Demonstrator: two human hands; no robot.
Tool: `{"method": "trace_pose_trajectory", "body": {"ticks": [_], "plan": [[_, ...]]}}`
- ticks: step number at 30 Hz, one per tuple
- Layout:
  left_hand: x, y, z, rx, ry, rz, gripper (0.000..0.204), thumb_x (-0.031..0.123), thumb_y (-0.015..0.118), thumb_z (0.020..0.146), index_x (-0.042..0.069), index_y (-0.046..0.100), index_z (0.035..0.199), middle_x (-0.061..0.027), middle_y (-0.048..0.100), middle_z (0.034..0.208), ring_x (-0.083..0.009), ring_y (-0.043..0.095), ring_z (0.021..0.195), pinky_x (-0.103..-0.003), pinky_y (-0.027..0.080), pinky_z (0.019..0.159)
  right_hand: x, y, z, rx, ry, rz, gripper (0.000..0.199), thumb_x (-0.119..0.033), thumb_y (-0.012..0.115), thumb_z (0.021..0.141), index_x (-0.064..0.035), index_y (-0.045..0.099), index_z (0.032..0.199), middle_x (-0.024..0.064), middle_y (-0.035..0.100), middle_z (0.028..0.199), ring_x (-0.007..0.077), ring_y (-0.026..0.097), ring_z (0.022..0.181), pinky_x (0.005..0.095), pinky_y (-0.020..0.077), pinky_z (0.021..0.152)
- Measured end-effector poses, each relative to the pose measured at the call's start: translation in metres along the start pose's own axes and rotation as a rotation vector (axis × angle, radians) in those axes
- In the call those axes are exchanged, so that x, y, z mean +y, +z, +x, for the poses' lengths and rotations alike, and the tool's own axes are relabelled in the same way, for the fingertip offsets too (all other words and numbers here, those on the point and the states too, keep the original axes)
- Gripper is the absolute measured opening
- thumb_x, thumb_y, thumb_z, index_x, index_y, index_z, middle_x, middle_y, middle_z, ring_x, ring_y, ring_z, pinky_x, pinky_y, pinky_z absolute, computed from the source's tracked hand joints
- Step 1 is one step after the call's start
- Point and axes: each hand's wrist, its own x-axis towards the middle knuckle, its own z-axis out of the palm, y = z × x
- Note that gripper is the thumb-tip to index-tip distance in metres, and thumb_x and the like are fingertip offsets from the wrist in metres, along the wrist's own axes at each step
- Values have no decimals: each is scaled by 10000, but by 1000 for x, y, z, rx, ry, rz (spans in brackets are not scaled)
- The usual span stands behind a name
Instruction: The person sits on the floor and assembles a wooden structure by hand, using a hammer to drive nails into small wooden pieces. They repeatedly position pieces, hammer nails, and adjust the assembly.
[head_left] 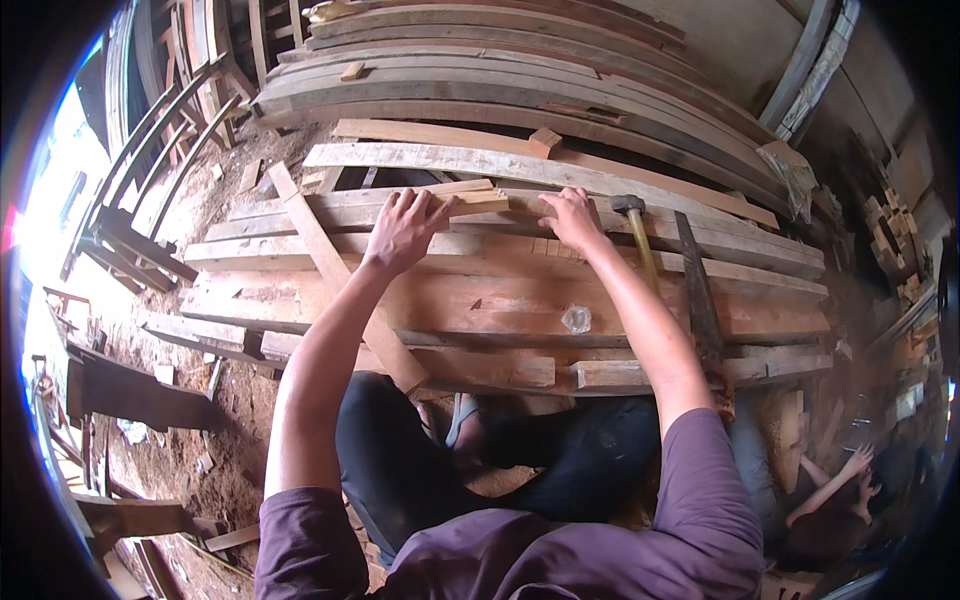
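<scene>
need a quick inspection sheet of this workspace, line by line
Surface: thick timber beams laid side by side, uneven, with gaps.
Job's things: light wood strip between the hands; hammer and dark-bladed saw lie to the right.
Clutter: slanting plank across the beams at left; small clear object on a beam.
Hands: left hand curled on the strip's left part; right hand bent-fingered beyond its right end, grip unclear.
Cables: nothing seen.
Surroundings: long boards stacked behind; dirt floor with wood scraps; another person at far right.
</scene>
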Motion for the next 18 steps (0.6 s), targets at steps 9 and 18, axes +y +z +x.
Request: {"method": "trace_pose_trajectory", "body": {"ticks": [9, 18], "plan": [[-9, 40, 5, -86, 72, 172, 708, 177, 616, 999, 272, 480, 1687, -149, 595, 1331, -363, 582, 1237, -593, 510, 1064, -33, -43, -10, -168, 331, 103, 626, -400, 762, 988, -43, 673, 1494, 253, 736, 1337, 420, 681, 1309, 507, 553, 1119], [4, 50, 10, -75, -19, 146, 689, 182, 607, 1026, 297, 462, 1690, -154, 582, 1352, -366, 579, 1261, -678, 474, 1097, -38, -19, 2, -187, 254, 230, 678, -448, 783, 954, -48, 678, 1492, 223, 742, 1363, 411, 691, 1300, 513, 550, 1127]]}}
